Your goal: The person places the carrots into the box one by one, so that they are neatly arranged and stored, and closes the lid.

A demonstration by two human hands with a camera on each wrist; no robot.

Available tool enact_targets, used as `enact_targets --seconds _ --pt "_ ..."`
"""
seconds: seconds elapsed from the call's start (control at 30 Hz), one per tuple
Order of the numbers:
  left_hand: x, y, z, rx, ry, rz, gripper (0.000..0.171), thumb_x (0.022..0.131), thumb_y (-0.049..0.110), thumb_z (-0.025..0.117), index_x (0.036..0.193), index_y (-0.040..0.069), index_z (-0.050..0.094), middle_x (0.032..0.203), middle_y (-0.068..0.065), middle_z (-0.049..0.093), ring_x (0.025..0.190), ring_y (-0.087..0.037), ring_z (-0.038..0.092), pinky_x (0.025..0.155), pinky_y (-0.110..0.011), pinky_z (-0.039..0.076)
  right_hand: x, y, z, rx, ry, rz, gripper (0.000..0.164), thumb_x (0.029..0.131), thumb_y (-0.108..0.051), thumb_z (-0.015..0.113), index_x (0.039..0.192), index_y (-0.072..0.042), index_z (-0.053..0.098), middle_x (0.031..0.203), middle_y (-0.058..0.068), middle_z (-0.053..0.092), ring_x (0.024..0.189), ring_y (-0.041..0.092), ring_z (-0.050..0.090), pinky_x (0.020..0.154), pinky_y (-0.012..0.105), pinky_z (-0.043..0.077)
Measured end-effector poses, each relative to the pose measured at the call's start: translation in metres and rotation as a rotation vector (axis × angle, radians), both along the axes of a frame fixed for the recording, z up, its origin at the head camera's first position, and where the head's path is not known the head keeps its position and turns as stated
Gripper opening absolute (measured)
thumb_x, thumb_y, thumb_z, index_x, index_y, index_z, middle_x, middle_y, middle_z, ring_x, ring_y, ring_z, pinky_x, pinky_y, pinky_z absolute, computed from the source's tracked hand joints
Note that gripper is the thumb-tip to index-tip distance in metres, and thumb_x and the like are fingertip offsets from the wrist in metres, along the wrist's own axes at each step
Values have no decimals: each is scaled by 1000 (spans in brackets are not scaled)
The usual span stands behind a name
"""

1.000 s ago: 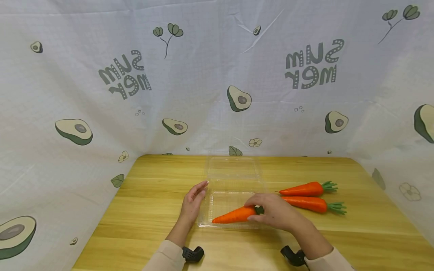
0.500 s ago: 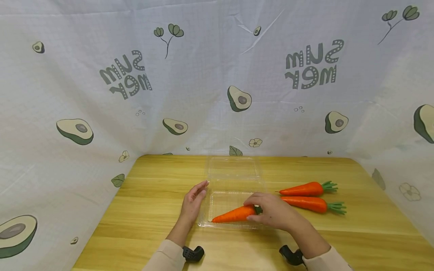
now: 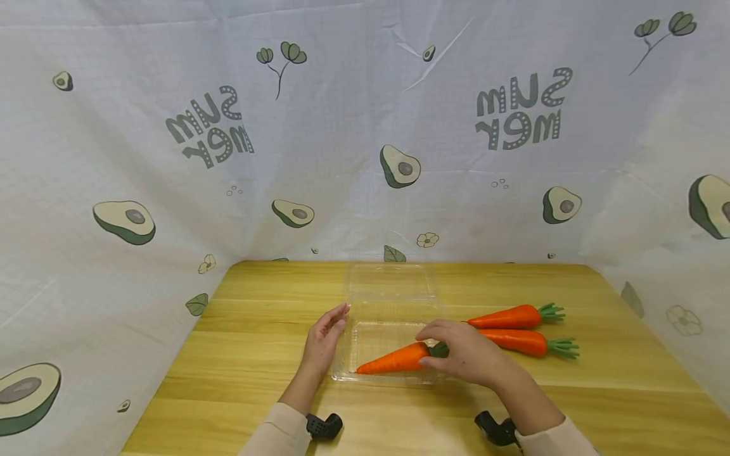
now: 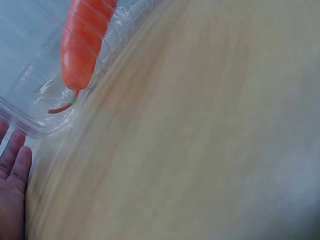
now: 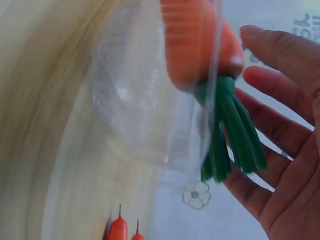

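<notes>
An orange carrot [image 3: 393, 360] with a green top lies along the near side of a clear plastic clamshell container [image 3: 367, 339], its tip pointing left. My right hand [image 3: 464, 353] hovers at the carrot's green end. In the right wrist view, thumb and fingers [image 5: 290, 52] are spread, with a gap between them and the carrot [image 5: 200, 45]. Beside the container's left side is my left hand [image 3: 323, 345], fingers loosely extended. The left wrist view has those fingers [image 4: 19, 165] at the container's corner [image 4: 45, 131], with the carrot's thin root end [image 4: 62, 107] inside.
The container's clear lid [image 3: 391, 282] lies folded back toward the far edge of the wooden table [image 3: 274, 285]. Two more carrots, one farther [image 3: 507, 316] and one nearer [image 3: 519, 342], rest to the right. A printed cloth [image 3: 319, 139] hangs behind the table.
My right hand's fingers have loosened from the carrot and shifted slightly right, showing more of its green top. The left hand stays in place. The head view has shifted a little.
</notes>
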State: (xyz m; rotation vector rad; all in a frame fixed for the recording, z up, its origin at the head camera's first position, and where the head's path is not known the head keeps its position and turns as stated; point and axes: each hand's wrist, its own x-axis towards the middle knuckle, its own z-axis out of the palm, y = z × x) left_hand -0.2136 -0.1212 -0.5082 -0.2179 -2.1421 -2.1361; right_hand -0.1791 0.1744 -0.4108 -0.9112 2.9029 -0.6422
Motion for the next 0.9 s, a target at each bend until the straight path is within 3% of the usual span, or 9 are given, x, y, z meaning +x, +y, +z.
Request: enact_targets --seconds 0.17,0.43,0.7,0.9 --pt "-1 0 -1 6 -7 10 40 105 13 56 142 -1 56 147 -21 58 139 -39 52 100 -10 45 2 13 6 -45 39 -54 35 89 -36 79 119 -21 74 122 -4 72 113 25 69 93 47 59" --pt "-2 0 -1 14 -12 11 40 104 13 56 142 0 57 146 -21 58 138 -39 52 99 -9 46 3 40 14 -145 56 -135 32 89 -26 79 119 -17 73 123 5 72 109 32 71 87 48 61" --pt "-1 0 -1 15 -5 4 41 105 13 56 142 -2 56 146 -22 58 138 -40 52 99 -9 46 4 69 21 -118 84 -242 38 90 -34 79 122 -16 72 128 13 70 118 41 65 94 61 54" --pt "-1 0 -2 10 -17 8 41 104 14 56 143 -1 56 146 -21 58 138 -39 53 100 -10 46 4 92 14 -79 95 -295 38 91 -34 77 123 -14 72 129 18 69 119 46 62 95 67 49"
